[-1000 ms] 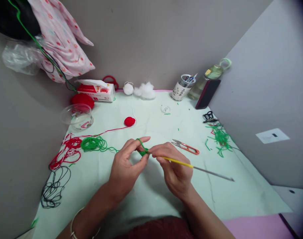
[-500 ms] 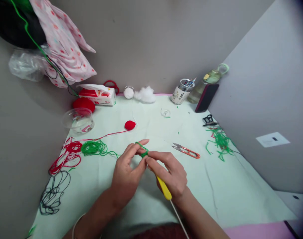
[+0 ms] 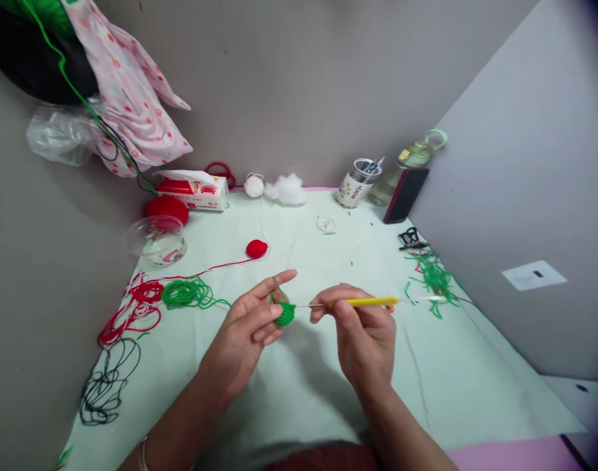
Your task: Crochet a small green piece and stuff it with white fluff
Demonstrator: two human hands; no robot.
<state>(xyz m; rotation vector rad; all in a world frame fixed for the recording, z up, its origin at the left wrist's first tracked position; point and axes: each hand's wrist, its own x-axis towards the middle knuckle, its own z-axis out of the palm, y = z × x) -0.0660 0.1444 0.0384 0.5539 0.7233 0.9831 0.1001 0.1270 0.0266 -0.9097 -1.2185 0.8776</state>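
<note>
My left hand point(image 3: 247, 324) pinches a small green crochet piece point(image 3: 286, 314) between thumb and fingers. Its index finger is stretched out, with green yarn looped over it. That strand runs back to a loose heap of green yarn point(image 3: 186, 294) on the left. In my right hand point(image 3: 365, 333) is a crochet hook point(image 3: 365, 302) with a yellow handle, held level. Its thin metal shaft points left and its tip meets the right edge of the green piece. My right hand partly covers the thread snips behind it; only a bit of orange handle shows.
Red yarn point(image 3: 146, 292) and dark cord point(image 3: 103, 386) lie along the left edge. A small red ball point(image 3: 256, 248) sits mid-table. Behind stand a tissue pack point(image 3: 195, 191), white stuffing point(image 3: 286, 190), a pen can point(image 3: 358, 183), a bottle and a phone point(image 3: 405, 196). Green scraps point(image 3: 434, 278) lie right.
My right hand has moved right, away from my left hand, and turned the hook from slanting downward to level. The green piece now shows more fully, and the snips have become mostly covered.
</note>
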